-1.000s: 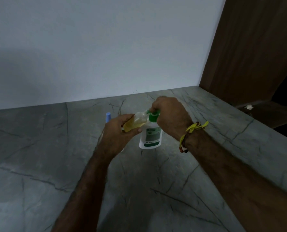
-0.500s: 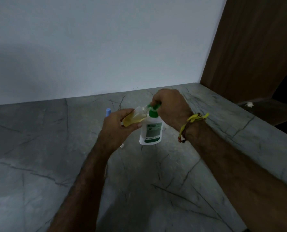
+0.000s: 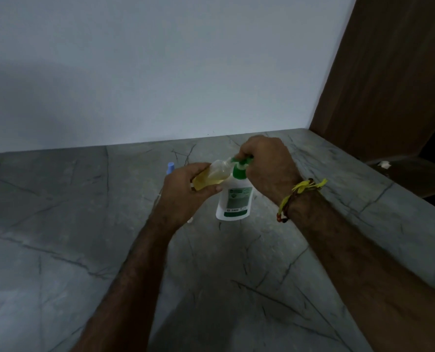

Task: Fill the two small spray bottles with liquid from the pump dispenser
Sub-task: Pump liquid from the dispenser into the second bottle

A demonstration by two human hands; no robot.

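A pale, bare wall [image 3: 160, 72] fills the upper half of the view and meets a grey stone counter [image 3: 58, 250] veined with dark cracks, which spreads under everything else. To the right of the pump dispenser [image 3: 235, 199], a brown wooden panel [image 3: 389, 85] rises at the counter's far corner, with a dark recess below it holding a small white scrap [image 3: 384, 163]. The dispenser, white with a green label and green pump head, stands upright on the counter near its middle. The right hand [image 3: 267, 166], a yellow thread band [image 3: 302, 191] at its wrist, curls over the pump head. Just left of the dispenser, the left hand [image 3: 186, 194] grips a small clear spray bottle [image 3: 211, 176] partly filled with yellowish liquid, tilted with its open neck at the pump spout. Behind that hand, left of the dispenser, a small blue cap [image 3: 170, 167] shows; what it sits on is hidden.
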